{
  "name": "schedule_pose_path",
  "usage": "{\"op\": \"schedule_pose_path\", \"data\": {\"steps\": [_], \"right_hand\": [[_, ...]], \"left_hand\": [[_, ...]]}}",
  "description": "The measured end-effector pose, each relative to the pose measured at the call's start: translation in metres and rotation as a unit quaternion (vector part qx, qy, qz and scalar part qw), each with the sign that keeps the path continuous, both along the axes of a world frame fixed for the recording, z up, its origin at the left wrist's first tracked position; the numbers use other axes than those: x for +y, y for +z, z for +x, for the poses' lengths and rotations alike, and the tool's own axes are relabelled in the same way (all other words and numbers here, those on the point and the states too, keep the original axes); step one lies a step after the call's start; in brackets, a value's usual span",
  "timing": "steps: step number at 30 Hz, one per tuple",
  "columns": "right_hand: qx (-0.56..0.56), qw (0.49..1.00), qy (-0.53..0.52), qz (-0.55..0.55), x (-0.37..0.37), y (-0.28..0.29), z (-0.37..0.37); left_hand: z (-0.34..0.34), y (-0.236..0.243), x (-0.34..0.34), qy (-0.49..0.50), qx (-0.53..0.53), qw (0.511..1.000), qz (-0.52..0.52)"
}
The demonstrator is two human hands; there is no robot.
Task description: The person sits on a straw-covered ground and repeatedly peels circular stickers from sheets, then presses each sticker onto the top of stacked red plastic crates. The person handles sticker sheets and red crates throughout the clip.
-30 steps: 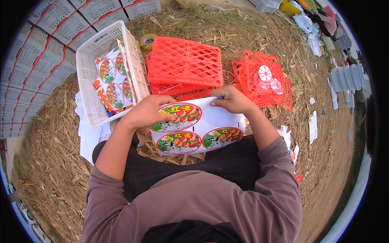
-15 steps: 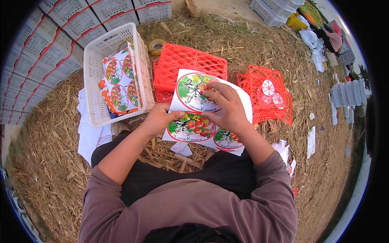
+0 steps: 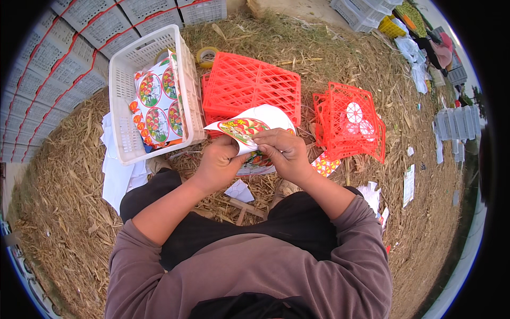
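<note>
A sheet of round fruit stickers (image 3: 241, 128), printed in red, green and white, is bent between my hands above my lap. Its far part curls up and shows some white backing. My left hand (image 3: 219, 164) pinches the near left edge with curled fingers. Close beside it, my right hand (image 3: 285, 154) grips the same sheet, thumb below and fingers on top. Part of the printed face is hidden under the fold and behind my fingers.
At left stands a white plastic basket (image 3: 118, 114) holding more sticker sheets (image 3: 158, 125). Red crates (image 3: 255, 80) lie ahead, with more red crates (image 3: 348, 119) at right. Stacked grey crates (image 3: 48, 90) line the far left. A tape roll (image 3: 206, 57) and paper scraps (image 3: 239, 191) lie on straw.
The sheet was held nearly flat and is now bent and curled. My right hand has moved left and nearer, next to my left hand. A small printed piece now shows by the right crates.
</note>
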State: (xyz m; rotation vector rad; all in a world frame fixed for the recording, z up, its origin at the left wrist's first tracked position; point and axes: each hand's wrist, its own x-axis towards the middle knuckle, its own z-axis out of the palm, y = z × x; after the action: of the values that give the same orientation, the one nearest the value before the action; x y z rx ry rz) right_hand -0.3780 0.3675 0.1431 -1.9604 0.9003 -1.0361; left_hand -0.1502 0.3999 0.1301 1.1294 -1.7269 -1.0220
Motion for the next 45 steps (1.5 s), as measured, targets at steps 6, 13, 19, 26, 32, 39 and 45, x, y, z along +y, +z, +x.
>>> {"op": "schedule_pose_path", "data": {"steps": [6, 13, 19, 26, 32, 39, 45], "right_hand": [[-0.065, 0.957, -0.11, 0.259, -0.012, -0.025, -0.007], [-0.376, 0.753, -0.268, 0.469, -0.112, -0.063, -0.077], [-0.063, 0.895, -0.44, 0.041, -0.203, -0.086, -0.107], [0.204, 0.934, -0.263, -0.134, -0.238, -0.2, 0.008], [0.346, 0.928, -0.111, -0.081, -0.216, -0.266, 0.041], [0.524, 0.836, -0.154, 0.058, -0.229, -0.259, 0.015], [0.536, 0.844, -0.006, -0.021, -0.173, -0.243, 0.006]], "left_hand": [[0.0, -0.008, 0.003, -0.007, 0.075, 0.989, 0.129], [0.011, -0.02, 0.012, -0.011, 0.023, 0.944, 0.328], [0.02, -0.011, 0.036, -0.176, -0.146, 0.951, 0.207], [0.02, 0.001, 0.045, -0.243, -0.197, 0.927, 0.208], [0.032, 0.002, 0.032, -0.224, -0.2, 0.928, 0.219], [0.027, -0.005, 0.022, -0.234, -0.178, 0.933, 0.206], [0.019, -0.006, 0.019, -0.241, -0.206, 0.927, 0.201]]}}
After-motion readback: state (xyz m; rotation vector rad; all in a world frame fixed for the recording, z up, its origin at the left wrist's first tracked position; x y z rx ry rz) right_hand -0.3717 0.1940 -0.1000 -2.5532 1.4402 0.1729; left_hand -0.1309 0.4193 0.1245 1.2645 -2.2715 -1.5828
